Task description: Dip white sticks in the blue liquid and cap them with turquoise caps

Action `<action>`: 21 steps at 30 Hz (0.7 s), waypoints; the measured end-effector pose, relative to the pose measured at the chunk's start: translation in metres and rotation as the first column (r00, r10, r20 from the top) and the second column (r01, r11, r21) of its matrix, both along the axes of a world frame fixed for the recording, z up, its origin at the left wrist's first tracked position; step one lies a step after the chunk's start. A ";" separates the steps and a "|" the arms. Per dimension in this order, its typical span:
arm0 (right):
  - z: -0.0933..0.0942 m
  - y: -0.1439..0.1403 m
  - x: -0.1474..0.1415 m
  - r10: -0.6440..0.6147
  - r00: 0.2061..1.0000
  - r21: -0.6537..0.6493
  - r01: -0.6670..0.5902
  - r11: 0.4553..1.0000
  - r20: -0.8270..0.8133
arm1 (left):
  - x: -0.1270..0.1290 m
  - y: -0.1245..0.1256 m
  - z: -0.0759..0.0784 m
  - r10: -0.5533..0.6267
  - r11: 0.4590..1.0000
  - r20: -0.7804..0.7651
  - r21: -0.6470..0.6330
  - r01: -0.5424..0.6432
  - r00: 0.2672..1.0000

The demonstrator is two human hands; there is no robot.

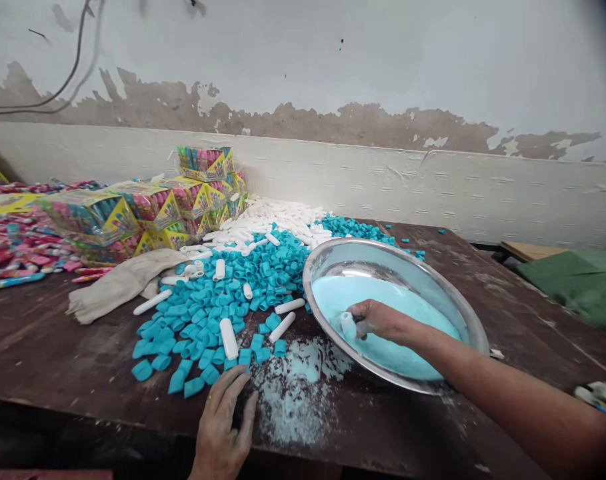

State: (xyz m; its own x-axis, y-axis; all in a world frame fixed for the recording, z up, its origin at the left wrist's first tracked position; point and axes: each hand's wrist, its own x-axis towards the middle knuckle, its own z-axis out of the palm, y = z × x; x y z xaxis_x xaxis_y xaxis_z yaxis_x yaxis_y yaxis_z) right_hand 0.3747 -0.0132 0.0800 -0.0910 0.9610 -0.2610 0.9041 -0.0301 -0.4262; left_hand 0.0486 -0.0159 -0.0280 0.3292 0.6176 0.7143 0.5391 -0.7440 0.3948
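Note:
My right hand [377,320] is inside a tilted steel bowl [463,313] of pale blue powder [407,347], gripping a small white tube [348,325] pushed into the powder. My left hand [225,420] lies flat on the dark wooden table [57,347], fingertips close to the near edge of a heap of turquoise caps [223,300]. Loose white tubes [229,338] lie among the caps. Spilled blue-white powder [297,387] covers the table just right of my left hand.
A bigger pile of white tubes [277,220] lies at the back by the wall. Stacked colourful boxes [147,207] and loose wrapped sticks [17,247] fill the left. A beige cloth [117,283] lies beside the caps. Green fabric [577,283] sits off the table's right.

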 end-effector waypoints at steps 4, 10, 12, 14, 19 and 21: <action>0.015 -0.011 0.015 0.023 1.000 0.006 -0.023 1.000 -0.014 | 0.001 -0.001 0.000 0.003 1.000 0.003 0.000 -0.003 1.000; 0.014 -0.012 0.000 0.009 0.887 0.028 -0.024 0.999 0.461 | 0.002 -0.001 0.003 -0.007 1.000 0.031 0.012 0.007 1.000; 0.006 -0.007 -0.009 0.017 0.908 0.024 -0.030 0.999 0.418 | 0.002 -0.001 0.003 -0.005 1.000 0.032 0.012 0.005 0.999; 0.000 -0.003 -0.013 0.031 0.937 0.033 -0.046 0.998 0.348 | 0.002 -0.001 0.003 -0.002 1.000 0.031 0.004 0.002 1.000; 0.001 0.000 0.000 0.056 0.993 0.005 -0.057 0.998 0.106 | 0.001 -0.002 0.003 0.007 1.000 0.032 -0.002 -0.007 0.999; 0.007 -0.003 0.009 0.056 0.998 -0.021 -0.055 0.998 0.023 | 0.001 -0.002 0.003 0.008 1.000 0.033 -0.002 -0.008 0.999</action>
